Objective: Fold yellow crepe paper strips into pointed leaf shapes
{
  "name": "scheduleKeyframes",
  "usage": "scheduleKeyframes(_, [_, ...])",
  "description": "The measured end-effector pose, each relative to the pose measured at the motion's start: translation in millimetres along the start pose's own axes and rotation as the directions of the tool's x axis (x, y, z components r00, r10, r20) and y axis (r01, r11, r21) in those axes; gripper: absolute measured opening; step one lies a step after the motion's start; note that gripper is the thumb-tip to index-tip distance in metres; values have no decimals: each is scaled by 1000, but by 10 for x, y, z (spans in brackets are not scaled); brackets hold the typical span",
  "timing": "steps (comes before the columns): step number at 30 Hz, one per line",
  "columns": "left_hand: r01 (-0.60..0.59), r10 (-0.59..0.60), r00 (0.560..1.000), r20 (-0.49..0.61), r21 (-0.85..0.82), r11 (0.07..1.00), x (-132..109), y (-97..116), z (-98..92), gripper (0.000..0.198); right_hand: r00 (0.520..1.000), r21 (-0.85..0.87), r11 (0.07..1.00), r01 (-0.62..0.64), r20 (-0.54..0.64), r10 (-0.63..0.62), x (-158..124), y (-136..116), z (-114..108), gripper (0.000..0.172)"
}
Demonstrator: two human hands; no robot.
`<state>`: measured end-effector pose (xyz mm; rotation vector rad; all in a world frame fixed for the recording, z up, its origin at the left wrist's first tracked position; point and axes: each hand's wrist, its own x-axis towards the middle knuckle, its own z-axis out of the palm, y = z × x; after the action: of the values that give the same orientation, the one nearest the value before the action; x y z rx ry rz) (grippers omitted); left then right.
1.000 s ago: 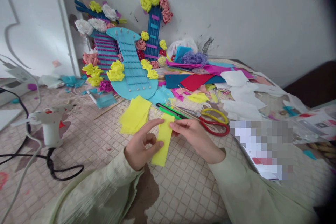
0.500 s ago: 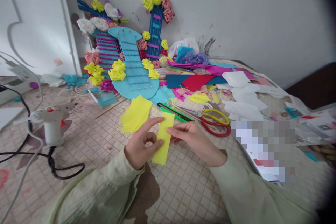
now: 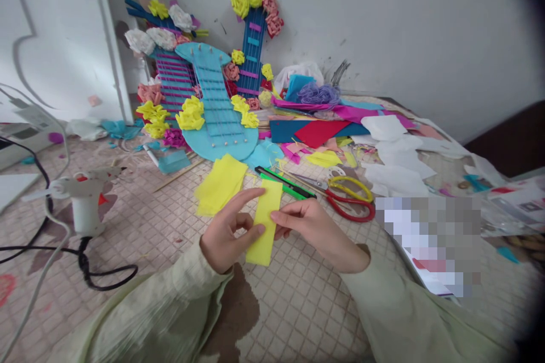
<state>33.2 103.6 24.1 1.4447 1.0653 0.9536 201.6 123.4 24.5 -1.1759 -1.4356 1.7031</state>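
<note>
Between my two hands, above the table, is a folded-looking strip of yellow crepe paper [image 3: 267, 210]. My left hand [image 3: 232, 232] grips its left edge, thumb on the front and index finger reaching toward the top. My right hand [image 3: 313, 232] pinches the right edge between thumb and fingers. Just beyond my left hand lies a stack of yellow paper pieces [image 3: 221, 184]. A green and black utility knife [image 3: 289, 182] rests behind the strip. To its right are scissors [image 3: 349, 198] with yellow and red handles.
A white glue gun [image 3: 87, 198] stands at left with its black cable [image 3: 110, 281] looping on the table. Craft pieces with paper flowers, including a light-blue stringed one [image 3: 217, 108], stand at the back. Paper scraps [image 3: 323, 157] and white sheets [image 3: 395, 178] lie right. A blurred-out device [image 3: 430, 249] sits near my right arm.
Almost nothing differs. My right thumb has shifted slightly left and down along the strip's edge; the strip stays in both hands.
</note>
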Motion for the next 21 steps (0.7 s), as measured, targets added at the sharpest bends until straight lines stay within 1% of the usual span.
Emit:
scheduleKeyframes(3, [-5, 5, 1000, -5, 1, 1000, 5, 2, -8, 49, 1000, 4, 1000, 6, -15, -6, -7, 2, 14, 26])
scheduleKeyframes(9, [-16, 16, 1000, -12, 9, 1000, 5, 2, -17, 47, 998, -24, 1000, 12, 64, -11, -17, 5, 25, 28])
scheduleKeyframes(14, [-26, 26, 1000, -15, 36, 999, 4, -18, -25, 48, 999, -57, 998, 33, 42, -31, -12, 11, 29, 29])
scheduleKeyframes(16, [-33, 34, 999, -12, 50, 998, 4, -22, -29, 49, 999, -49, 998, 26, 44, -24, -17, 8, 34, 28])
scheduleKeyframes(21, [-48, 49, 998, -25, 46, 998, 4, -11, -39, 47, 996, -34, 999, 0, 94, 3, -37, -10, 49, 28])
